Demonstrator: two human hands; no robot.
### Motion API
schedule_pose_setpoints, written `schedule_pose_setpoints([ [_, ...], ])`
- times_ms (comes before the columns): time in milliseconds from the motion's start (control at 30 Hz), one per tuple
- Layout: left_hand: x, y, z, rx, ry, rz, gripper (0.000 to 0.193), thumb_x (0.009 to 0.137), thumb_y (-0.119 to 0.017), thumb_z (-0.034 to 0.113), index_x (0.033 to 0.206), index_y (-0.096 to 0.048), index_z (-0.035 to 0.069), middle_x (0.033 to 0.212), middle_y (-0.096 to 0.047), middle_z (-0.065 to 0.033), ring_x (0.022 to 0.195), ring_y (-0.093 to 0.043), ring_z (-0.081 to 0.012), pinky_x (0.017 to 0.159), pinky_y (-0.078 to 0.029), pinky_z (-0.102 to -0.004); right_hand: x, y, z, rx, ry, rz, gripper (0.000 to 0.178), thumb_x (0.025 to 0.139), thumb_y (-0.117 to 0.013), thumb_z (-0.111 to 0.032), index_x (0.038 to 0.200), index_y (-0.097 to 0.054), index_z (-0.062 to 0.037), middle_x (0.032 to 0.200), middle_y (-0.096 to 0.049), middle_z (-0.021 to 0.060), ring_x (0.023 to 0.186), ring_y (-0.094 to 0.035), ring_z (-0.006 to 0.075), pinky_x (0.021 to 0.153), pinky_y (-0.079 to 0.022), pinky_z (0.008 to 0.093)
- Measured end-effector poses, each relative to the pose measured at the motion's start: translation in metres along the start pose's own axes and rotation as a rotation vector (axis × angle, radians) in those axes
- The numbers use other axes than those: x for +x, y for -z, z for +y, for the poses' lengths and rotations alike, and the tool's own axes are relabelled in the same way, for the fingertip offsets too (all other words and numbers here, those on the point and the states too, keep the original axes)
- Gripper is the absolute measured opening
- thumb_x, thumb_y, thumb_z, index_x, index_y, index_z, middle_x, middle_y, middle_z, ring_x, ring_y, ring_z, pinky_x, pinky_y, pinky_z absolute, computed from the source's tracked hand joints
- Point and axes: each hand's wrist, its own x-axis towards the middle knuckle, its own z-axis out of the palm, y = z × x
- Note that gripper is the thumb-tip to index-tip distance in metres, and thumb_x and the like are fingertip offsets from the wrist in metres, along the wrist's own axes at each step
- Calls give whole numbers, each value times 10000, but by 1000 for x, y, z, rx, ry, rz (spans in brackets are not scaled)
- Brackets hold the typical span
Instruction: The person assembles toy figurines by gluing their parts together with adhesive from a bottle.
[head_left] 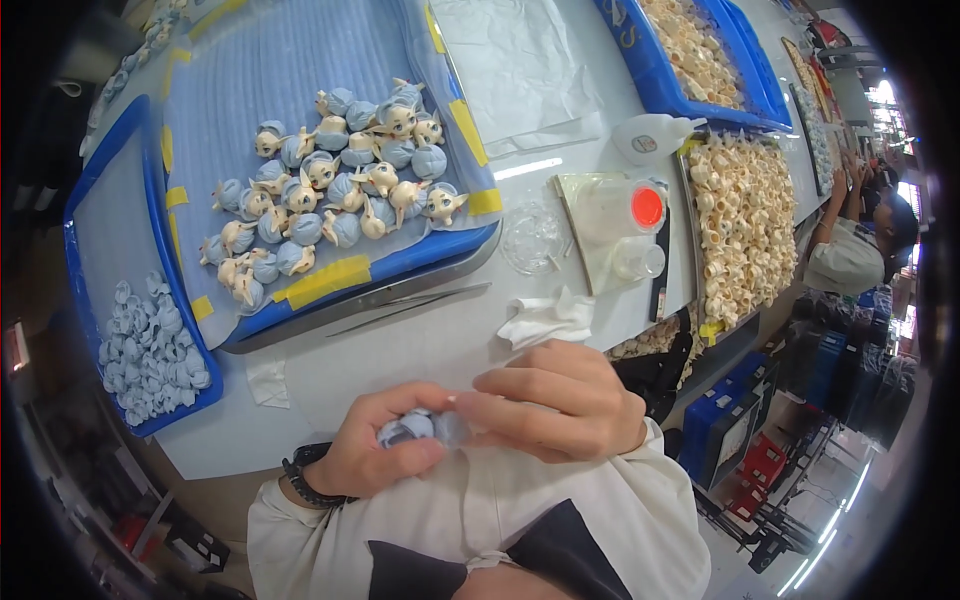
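Close to my body, my left hand [362,440] is closed around a small light-blue doll hair piece [405,429], its hollow side partly showing between thumb and fingers. My right hand [560,400] meets it from the right, fingers bent and pinched together at the piece's edge. A pale, blurred bit shows between the two hands; what it is I cannot make out. Beyond them, a paper-lined blue tray [420,247] carries many doll heads [322,172] with painted eyes and blue hair. More loose blue hair pieces [150,350] fill the near end of a blue tray at the left.
Tweezers [410,304] lie along the front of the head tray. A crumpled white cloth [548,318], a clear dish [533,238], a red-topped container [610,208] and a white squeeze bottle [655,137] stand to the right. Cream doll parts [745,220] cover a board; a person [860,240] sits beyond.
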Motion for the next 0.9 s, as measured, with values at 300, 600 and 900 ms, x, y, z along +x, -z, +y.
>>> schedule_pose_setpoints([
  [300, 8, 6, -4, -408, -356, 12, 447, 737, -556, 80, 1138, -374, 1, 947, -538, -188, 631, -525, -135, 497, -454, -249, -81, 56, 38, -266, -587, 839, 284, 763, -674, -142, 942, -552, 42, 810, -619, 115, 696, -596, 145, 633, -456, 220],
  [600, 11, 4, -4, -518, -342, 35, 363, 748, -520, 55, 1081, -380, 18, 934, -525, -192, 649, -517, -142, 502, -457, -266, -76, 56, 49, -406, -613, 674, 250, 738, -678, -55, 934, -564, 51, 803, -570, 71, 676, -533, 108, 636, -428, 207],
  [900, 9, 4, -3, -336, -290, -2, 355, 767, -497, 67, 1103, -401, 3, 942, -531, -177, 645, -506, -130, 536, -441, -249, -59, 61, 46, -582, -554, 521, 272, 652, -728, -81, 893, -631, -1, 755, -561, 75, 635, -521, 141, 584, -413, 224],
])
